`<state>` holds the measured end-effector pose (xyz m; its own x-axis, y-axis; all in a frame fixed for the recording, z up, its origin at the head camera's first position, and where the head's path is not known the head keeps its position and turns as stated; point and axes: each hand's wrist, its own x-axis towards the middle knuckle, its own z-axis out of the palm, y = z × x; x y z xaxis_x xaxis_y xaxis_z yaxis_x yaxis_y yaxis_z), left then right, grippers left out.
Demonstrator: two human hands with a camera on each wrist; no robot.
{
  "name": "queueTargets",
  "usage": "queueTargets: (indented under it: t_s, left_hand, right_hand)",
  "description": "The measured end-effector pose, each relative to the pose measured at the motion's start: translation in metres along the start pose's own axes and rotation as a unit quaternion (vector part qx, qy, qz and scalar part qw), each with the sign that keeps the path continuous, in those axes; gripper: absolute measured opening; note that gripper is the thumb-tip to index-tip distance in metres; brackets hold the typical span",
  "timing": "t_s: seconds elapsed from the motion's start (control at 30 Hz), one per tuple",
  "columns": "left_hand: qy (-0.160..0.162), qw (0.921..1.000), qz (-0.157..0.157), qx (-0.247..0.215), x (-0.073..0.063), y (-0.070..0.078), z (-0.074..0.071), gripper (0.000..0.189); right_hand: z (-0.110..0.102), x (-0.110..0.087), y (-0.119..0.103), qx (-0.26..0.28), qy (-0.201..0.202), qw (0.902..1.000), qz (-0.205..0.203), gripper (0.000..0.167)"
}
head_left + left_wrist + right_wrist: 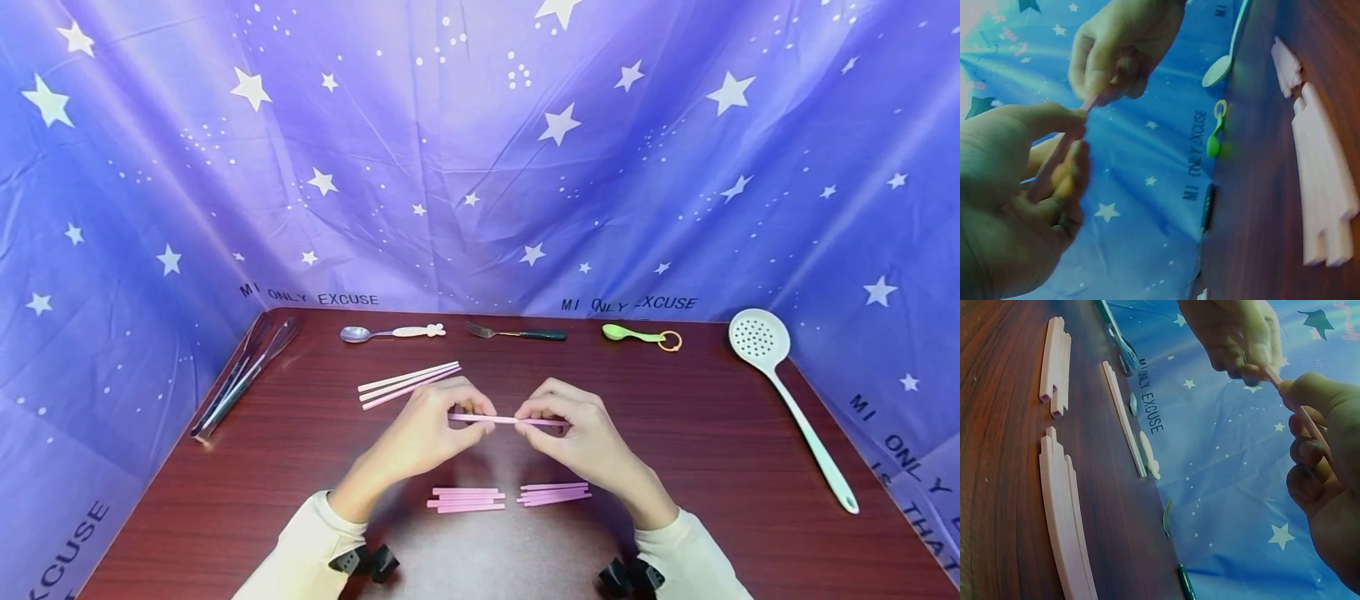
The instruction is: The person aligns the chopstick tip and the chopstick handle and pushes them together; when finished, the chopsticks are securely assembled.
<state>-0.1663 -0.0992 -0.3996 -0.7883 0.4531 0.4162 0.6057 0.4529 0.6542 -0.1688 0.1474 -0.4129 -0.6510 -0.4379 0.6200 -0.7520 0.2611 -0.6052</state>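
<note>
Level in front of me, a thin pink stick (505, 420) runs between my two hands. My left hand (431, 421) pinches it between thumb and fingertips, left of its middle. Just to the right, my right hand (581, 427) pinches it the same way, leaving a short stretch bare between the fingertips. The right wrist view shows the stick (1313, 430) passing along the right palm. Below the hands lie two piles of short pink sticks, a left pile (467, 500) and a right pile (555, 495). Several longer pale pink sticks (397, 385) lie beyond my left hand, partly hidden by it.
Along the table's back edge lie a spoon (356, 334) with a white handle, a fork (517, 332) and a green spoon (630, 334) with a ring. A whisk (243, 379) lies at the left edge, a pale slotted skimmer (798, 408) at the right. Starry cloth (480, 167) surrounds the table.
</note>
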Motion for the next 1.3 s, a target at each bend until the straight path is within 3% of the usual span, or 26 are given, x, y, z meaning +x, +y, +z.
queueTargets:
  t_s: [0.2,0.6,0.87,1.13,1.3]
  left_hand:
    - [-0.01,0.9995,-0.03,0.01,-0.006,-0.004,-0.014,0.012]
    - [0.024,0.9985,-0.039,0.029,-0.026,-0.025,-0.031,0.018]
    - [0.04,0.9944,-0.081,0.056,-0.045,-0.06,-0.046,0.016]
    - [0.071,0.979,-0.165,0.097,-0.056,-0.103,-0.045,0.011]
    - [0.087,0.9766,-0.167,0.105,-0.06,-0.119,-0.042,0.012]
  right_hand:
    - [-0.001,-0.001,0.003,0.004,-0.007,0.9999,0.013,0.016]
    - [-0.005,-0.004,0.012,0.013,-0.008,0.9996,0.023,0.021]
    - [-0.014,-0.009,0.022,0.009,0.01,0.9987,0.049,0.028]
    - [-0.021,-0.018,0.025,0.006,-0.013,0.9966,0.082,0.026]
    - [-0.024,-0.025,0.028,0.004,-0.019,0.9953,0.095,0.028]
